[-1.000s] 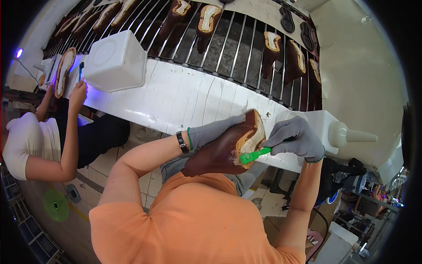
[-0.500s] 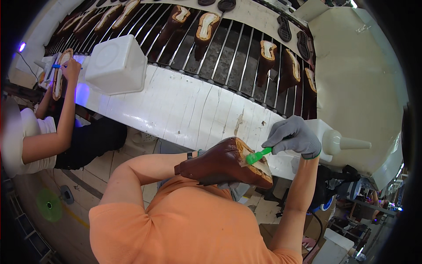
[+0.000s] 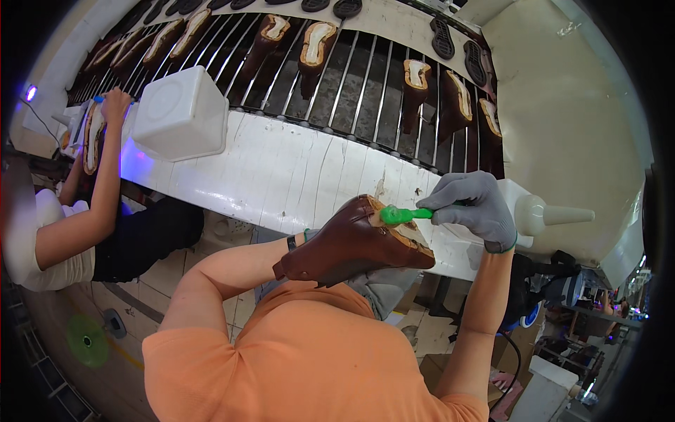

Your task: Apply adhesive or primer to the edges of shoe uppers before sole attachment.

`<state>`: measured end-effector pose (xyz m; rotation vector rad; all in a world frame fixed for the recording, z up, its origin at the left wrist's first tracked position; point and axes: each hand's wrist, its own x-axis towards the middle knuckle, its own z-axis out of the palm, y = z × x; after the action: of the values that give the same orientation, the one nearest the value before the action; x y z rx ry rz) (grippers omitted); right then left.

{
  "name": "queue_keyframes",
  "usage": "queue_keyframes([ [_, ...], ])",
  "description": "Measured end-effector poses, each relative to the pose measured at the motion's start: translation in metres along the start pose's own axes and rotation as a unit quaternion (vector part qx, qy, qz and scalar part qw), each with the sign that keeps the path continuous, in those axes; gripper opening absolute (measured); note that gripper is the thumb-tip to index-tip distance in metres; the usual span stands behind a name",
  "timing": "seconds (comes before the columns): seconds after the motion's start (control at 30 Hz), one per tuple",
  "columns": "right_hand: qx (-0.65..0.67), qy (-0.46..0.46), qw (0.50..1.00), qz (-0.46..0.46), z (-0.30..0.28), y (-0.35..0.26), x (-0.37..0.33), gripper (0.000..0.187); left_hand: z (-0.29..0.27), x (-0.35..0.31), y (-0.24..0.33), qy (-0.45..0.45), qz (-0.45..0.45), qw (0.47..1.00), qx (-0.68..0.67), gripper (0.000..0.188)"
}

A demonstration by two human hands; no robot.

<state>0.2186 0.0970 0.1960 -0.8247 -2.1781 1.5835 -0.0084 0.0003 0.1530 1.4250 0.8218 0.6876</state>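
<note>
My right hand [image 3: 472, 209], in a grey glove, pinches the handle of a small green brush [image 3: 397, 215]. The brush's head rests at the upper end of the pale, tan-edged underside of a brown leather boot upper [image 3: 337, 243]. That upper lies tilted above my lap, its underside turned toward the brush. My left arm reaches behind it, with a dark wristband [image 3: 292, 243] and a green cuff edge at the wrist. The left hand supports the upper from behind, and its fingers are hidden.
A white bench [image 3: 281, 169] runs in front of me, bearing a white box-shaped container [image 3: 181, 116] and a white nozzled bottle [image 3: 531, 214]. Beyond, several brown uppers [image 3: 318, 49] rest on a roller conveyor [image 3: 358, 91], with dark soles [image 3: 441, 39] behind. At left, a co-worker's hand [image 3: 114, 105] works on another upper.
The brush has moved left and up along the underside to its upper end. My right hand rose slightly, and the upper shifted a little to the left and up.
</note>
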Motion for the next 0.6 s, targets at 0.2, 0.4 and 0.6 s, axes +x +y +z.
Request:
queue_keyframes([
  [0.2,0.088,-0.176,0.980,0.038,-0.026,0.027,0.012,0.028,-0.001,-0.009,-0.012,-0.077,0.136,0.983,0.093,0.049],
  [0.4,0.083,0.053,0.993,0.062,-0.043,0.045,-0.030,0.025,-0.020,0.007,-0.046,0.022,0.146,0.989,0.014,0.052],
  [0.6,0.130,0.382,0.899,0.171,0.014,0.076,-0.066,0.018,-0.032,0.015,-0.125,0.409,0.225,0.883,-0.050,0.035],
])
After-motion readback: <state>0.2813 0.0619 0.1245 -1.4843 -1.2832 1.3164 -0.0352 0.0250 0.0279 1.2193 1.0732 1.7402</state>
